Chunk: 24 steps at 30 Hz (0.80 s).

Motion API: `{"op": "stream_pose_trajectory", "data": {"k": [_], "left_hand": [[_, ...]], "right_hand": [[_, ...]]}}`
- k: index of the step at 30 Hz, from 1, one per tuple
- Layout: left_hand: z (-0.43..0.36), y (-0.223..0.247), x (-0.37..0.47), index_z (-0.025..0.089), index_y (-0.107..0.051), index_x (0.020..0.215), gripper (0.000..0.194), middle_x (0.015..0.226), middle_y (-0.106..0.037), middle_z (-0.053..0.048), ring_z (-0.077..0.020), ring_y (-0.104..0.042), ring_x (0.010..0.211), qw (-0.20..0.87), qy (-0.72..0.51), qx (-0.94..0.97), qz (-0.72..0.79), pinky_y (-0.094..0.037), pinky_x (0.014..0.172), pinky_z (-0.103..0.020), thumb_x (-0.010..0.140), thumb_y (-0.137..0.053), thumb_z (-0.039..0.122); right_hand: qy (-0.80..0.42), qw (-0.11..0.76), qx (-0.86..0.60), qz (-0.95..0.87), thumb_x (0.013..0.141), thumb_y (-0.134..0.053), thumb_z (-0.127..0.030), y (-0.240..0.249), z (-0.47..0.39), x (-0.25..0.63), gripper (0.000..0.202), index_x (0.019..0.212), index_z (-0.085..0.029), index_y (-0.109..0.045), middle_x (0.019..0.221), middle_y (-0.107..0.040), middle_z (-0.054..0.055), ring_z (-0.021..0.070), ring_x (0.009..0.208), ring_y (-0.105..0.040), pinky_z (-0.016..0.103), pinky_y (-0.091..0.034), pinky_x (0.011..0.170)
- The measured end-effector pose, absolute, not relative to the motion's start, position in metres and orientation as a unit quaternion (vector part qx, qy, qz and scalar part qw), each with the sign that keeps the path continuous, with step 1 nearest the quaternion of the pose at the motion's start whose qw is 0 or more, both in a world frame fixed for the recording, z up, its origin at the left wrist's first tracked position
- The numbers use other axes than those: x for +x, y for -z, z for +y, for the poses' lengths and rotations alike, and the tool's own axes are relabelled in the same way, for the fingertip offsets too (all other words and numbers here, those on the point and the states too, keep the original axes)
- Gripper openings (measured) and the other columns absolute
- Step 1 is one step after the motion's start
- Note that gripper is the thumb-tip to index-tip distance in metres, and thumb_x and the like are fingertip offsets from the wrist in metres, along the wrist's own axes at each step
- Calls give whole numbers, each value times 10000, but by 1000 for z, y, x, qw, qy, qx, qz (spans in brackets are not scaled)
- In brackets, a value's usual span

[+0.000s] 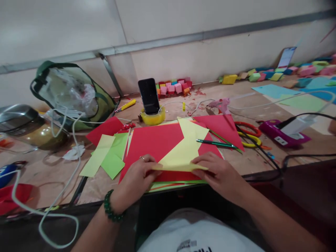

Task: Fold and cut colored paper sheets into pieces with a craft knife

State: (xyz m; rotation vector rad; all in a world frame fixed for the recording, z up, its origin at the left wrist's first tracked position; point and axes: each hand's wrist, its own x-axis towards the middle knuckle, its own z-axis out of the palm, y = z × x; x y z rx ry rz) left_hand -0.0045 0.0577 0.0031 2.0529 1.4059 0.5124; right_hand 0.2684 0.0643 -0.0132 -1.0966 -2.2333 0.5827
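Observation:
Between my two hands a narrow strip of pale yellow paper (178, 167) is stretched level, its near edge folded. My left hand (143, 175), with a ring and a green bead bracelet (111, 206), pinches the strip's left end. At the right end my right hand (214, 171) grips it between thumb and fingers. Beneath lies a stack of red paper (149, 138), with green and yellow sheets showing at its near edge. More yellow paper (193, 131) spreads over the red beyond the strip. A green pen (216, 143) rests across the sheets, right of centre.
A phone (149, 96) stands in a yellow tape roll (153, 117) behind the stack. Scissors (249, 134), a pink glue gun (222, 105) and a purple power strip (285, 133) with cables lie right. Left are a green bag (101, 108), a utility knife (127, 105) and a looping white cable (69, 182).

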Motion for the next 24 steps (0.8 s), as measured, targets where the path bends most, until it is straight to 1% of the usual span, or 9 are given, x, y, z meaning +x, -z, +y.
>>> {"op": "stream_pose_trajectory", "data": {"k": [1,3,4,6,10,12,18,22,24], "left_hand": [[61,-2,-5,171,-723,849,214,903,-650,-55,-169,-600,815,297,-193,771,529,-456,750,-269,878,-513,198],[67,-1,-5,171,-698,806,243,826,-641,-43,-167,-573,754,296,-186,765,541,-427,700,-269,908,-514,293],[69,0,-5,172,-681,794,259,787,-637,-33,-163,-558,717,295,-176,758,554,-408,667,-267,914,-511,327],[73,1,-3,178,-624,734,298,694,-609,-9,-151,-515,633,289,-149,738,592,-351,590,-262,917,-504,379],[77,1,5,189,-495,620,369,564,-496,25,-135,-429,550,254,-120,713,643,-256,534,-267,906,-502,422],[78,1,7,192,-476,610,386,539,-462,32,-133,-403,534,245,-124,707,652,-236,526,-269,902,-496,444],[79,6,4,196,-530,680,356,544,-493,39,-131,-430,519,293,-170,689,641,-254,513,-250,893,-484,478],[79,5,6,193,-503,648,340,549,-481,38,-131,-429,533,251,-164,695,654,-263,527,-247,883,-505,439],[79,3,8,194,-504,646,329,549,-486,38,-131,-435,534,249,-156,694,658,-267,529,-248,877,-516,428]], "right_hand": [[-230,298,-436,-817,924,-528,-264,15,66,267,197,797,-193,-659,836,-697,62,181,774,-604,307,-489,693],[-250,298,-492,-779,915,-535,-338,18,70,266,283,678,-194,-591,661,-609,15,151,623,-543,275,-432,578],[-256,293,-516,-763,904,-541,-375,19,72,265,318,639,-199,-548,603,-550,-8,138,566,-498,266,-392,530],[-260,285,-546,-744,881,-550,-416,19,75,264,350,608,-210,-474,553,-465,-39,119,508,-421,258,-323,481],[-238,275,-579,-730,842,-566,-404,18,79,261,336,610,-224,-403,544,-443,-51,111,494,-385,252,-283,475],[-221,271,-590,-728,831,-566,-390,17,80,259,328,608,-227,-387,540,-441,-50,114,497,-389,253,-285,483],[-200,249,-605,-729,832,-536,-355,18,81,256,279,638,-234,-376,538,-464,-42,125,487,-410,261,-290,497],[-197,249,-607,-728,852,-527,-361,19,82,256,247,678,-234,-406,559,-508,-33,133,493,-443,265,-314,504],[-198,256,-601,-731,854,-535,-344,19,81,256,159,765,-228,-474,577,-527,-33,140,503,-468,266,-334,507]]}}
